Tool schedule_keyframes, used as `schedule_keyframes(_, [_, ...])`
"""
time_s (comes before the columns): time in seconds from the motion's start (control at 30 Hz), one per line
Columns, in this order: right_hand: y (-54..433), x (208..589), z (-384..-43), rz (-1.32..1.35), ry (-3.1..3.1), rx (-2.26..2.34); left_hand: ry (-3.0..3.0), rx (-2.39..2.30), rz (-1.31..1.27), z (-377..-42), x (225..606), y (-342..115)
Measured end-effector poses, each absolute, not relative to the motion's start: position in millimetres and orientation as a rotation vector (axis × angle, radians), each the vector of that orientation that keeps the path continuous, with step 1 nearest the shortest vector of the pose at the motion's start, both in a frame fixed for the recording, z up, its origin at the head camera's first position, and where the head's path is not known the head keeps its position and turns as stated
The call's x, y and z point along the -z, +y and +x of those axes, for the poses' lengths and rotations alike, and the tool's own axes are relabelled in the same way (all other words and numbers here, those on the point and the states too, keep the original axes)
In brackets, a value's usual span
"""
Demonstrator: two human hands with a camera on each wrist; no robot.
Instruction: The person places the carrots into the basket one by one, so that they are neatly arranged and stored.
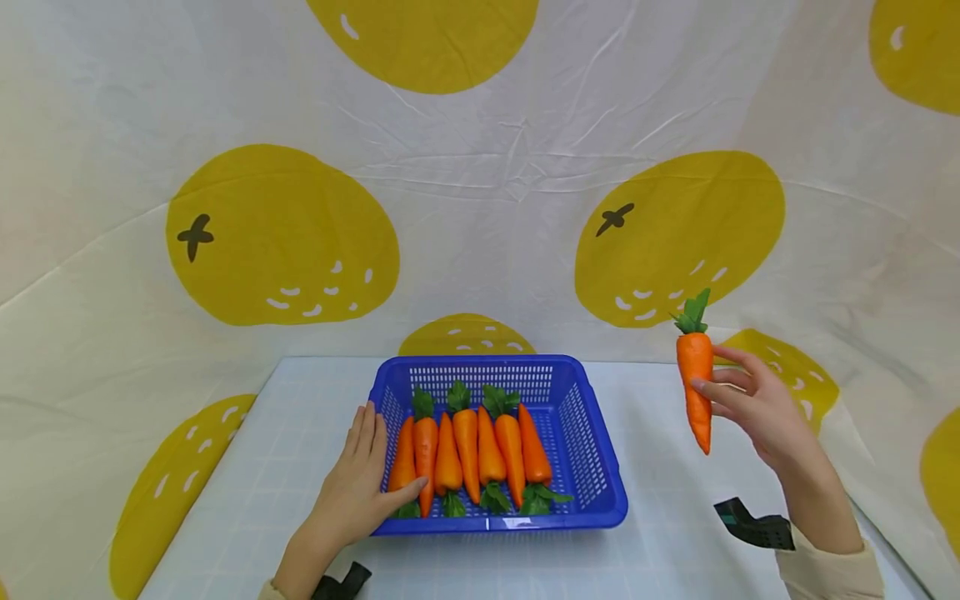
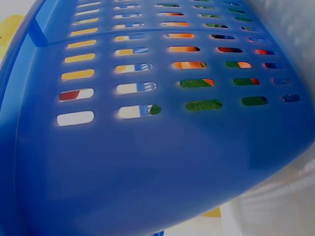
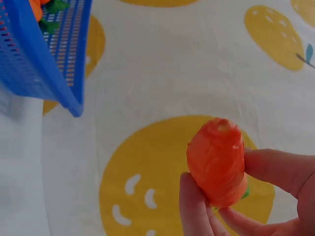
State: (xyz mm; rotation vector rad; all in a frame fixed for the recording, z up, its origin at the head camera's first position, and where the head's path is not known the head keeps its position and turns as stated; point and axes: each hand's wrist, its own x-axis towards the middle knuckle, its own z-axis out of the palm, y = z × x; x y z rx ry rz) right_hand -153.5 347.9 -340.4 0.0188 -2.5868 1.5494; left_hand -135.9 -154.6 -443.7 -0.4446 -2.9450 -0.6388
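A blue plastic basket with slotted walls stands on the table. Inside it lies a row of several orange carrots, their green tops pointing alternately away from and toward me. My left hand rests on the basket's left side, fingers straight along the rim and thumb reaching over the nearest carrots. The left wrist view is filled by the slotted basket wall. To the right of the basket, my right hand pinches a single carrot upright above the table, leaves up and tip down, between thumb and fingers.
The white table extends on both sides of the basket. Behind it hangs a pale cloth printed with large yellow fruit. A black strap is on the right wrist and another on the left.
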Motion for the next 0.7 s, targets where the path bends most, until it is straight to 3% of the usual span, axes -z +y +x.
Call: schedule_keyframes(0.7, [258,330,-187,0.271,-2.876,-1.708,-2.935,0.625,-0.444,-137,447,-156])
